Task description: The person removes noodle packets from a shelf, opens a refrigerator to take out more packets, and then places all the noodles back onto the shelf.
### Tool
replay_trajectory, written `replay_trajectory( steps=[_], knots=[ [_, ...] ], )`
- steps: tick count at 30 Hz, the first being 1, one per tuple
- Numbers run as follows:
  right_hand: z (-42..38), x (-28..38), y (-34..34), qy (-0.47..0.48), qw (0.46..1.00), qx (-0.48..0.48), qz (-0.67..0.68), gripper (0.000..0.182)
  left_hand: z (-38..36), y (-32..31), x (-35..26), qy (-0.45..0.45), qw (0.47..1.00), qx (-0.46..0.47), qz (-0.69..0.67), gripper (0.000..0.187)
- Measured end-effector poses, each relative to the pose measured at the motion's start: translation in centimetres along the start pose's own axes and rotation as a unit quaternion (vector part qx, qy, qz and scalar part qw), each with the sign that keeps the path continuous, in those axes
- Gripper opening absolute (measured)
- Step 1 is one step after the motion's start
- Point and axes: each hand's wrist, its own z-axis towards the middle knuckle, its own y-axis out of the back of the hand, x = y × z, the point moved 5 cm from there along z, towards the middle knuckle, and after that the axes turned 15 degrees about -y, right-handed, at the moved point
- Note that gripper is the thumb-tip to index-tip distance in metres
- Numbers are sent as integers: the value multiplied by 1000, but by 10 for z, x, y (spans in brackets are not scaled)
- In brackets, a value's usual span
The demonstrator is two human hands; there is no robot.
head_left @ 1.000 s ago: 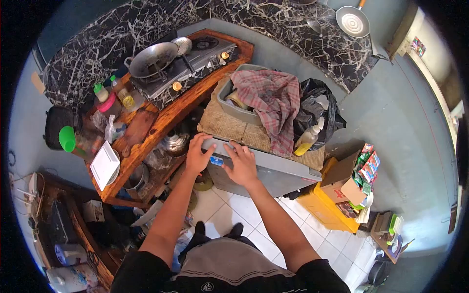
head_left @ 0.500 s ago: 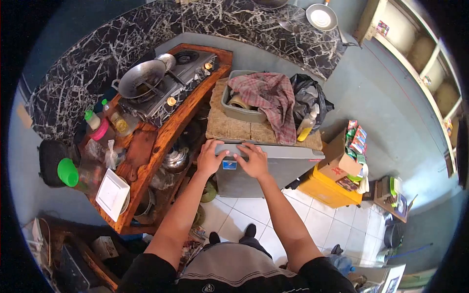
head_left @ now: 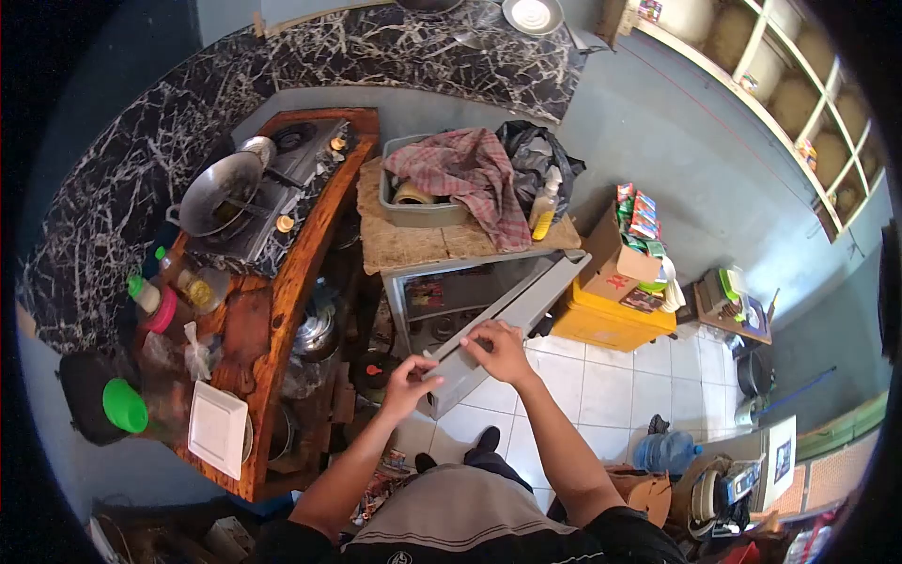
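Observation:
A small grey refrigerator (head_left: 399, 305) stands in front of me with its door (head_left: 540, 296) swung partly open toward me. My right hand (head_left: 500, 353) is curled over the door's top edge, thumb on the near side. At the free corner of the same door, my left hand (head_left: 410, 387) has its fingers and thumb bent around the edge. Through the gap the inside shelf (head_left: 460, 301) shows, with a colourful packet (head_left: 425, 293) at its left. On top of the refrigerator a grey basin (head_left: 427, 214) holds a red checked cloth (head_left: 460, 169).
Left, a wooden counter (head_left: 315, 221) carries a stove with a wok (head_left: 221, 195), bottles and a white square dish (head_left: 218, 428). Right of the door stand a yellow container (head_left: 601, 320) and a cardboard box (head_left: 615, 268) of packets. A blue water jug (head_left: 665, 451) sits on the tiled floor.
The refrigerator door has gone from closed to partly open, pulled toward me. Both hands came nearer my body with it, and the view has turned somewhat right.

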Motion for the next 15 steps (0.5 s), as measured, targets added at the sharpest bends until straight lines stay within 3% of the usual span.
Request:
replay_trajectory(
  steps=[4, 7, 9, 10, 12, 13, 14, 15],
  knots=[
    [-27, -18, 21, -25, 1000, 9, -7, 32, -39, 33, 50, 62, 997, 2, -39, 25],
    [-45, -32, 38, -62, 998, -2, -14, 37, -62, 64, 78, 178, 962, 61, 200, 29],
    [-56, -34, 52, -81, 996, -23, -34, 45, -91, 88, 120, 314, 874, 169, 332, 30],
    [-60, -40, 57, -92, 994, -29, -48, 46, -122, 111, 170, 273, 836, 287, 380, 35],
    [-70, -48, 69, -126, 989, -33, -69, 49, -175, 157, 243, 226, 782, 402, 419, 41],
    [-74, -50, 76, -130, 988, -34, -70, 49, -218, 180, 271, 472, 662, 484, 324, 34],
    [-77, -54, 83, -149, 985, -34, -80, 49, -240, 189, 264, 550, 574, 515, 321, 33],
    [-81, -60, 89, -169, 981, -34, -89, 49, -244, 192, 248, 574, 523, 524, 351, 32]
  ],
)
